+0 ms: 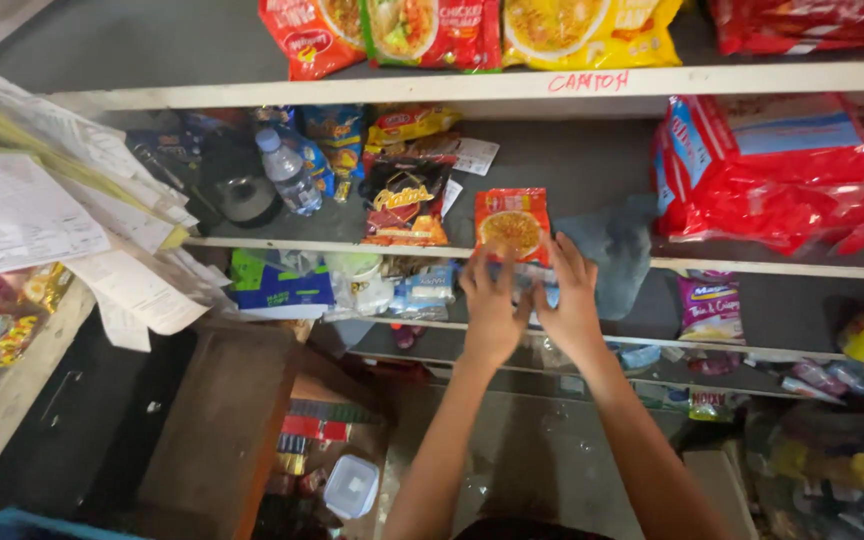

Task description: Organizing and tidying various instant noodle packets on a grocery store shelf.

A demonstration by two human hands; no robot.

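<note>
Noodle packet (512, 225) — the small orange-red one with a bowl picture — stands upright at the front lip of the middle shelf (352, 244), right above both hands; its long axis runs up and down, just beyond the fingertips; left hand (493, 312) sits under its lower left corner, right hand (569, 305) under the lower right, so neither is really nearer — it's dead centre between them; fingers of both hands are loosely spread and reaching up, touching or nearly touching its bottom edge, not closed round anything; a grey cloth (612, 250) lies just beside it on the right, a dark snack bag (404, 205) on the left.
</note>
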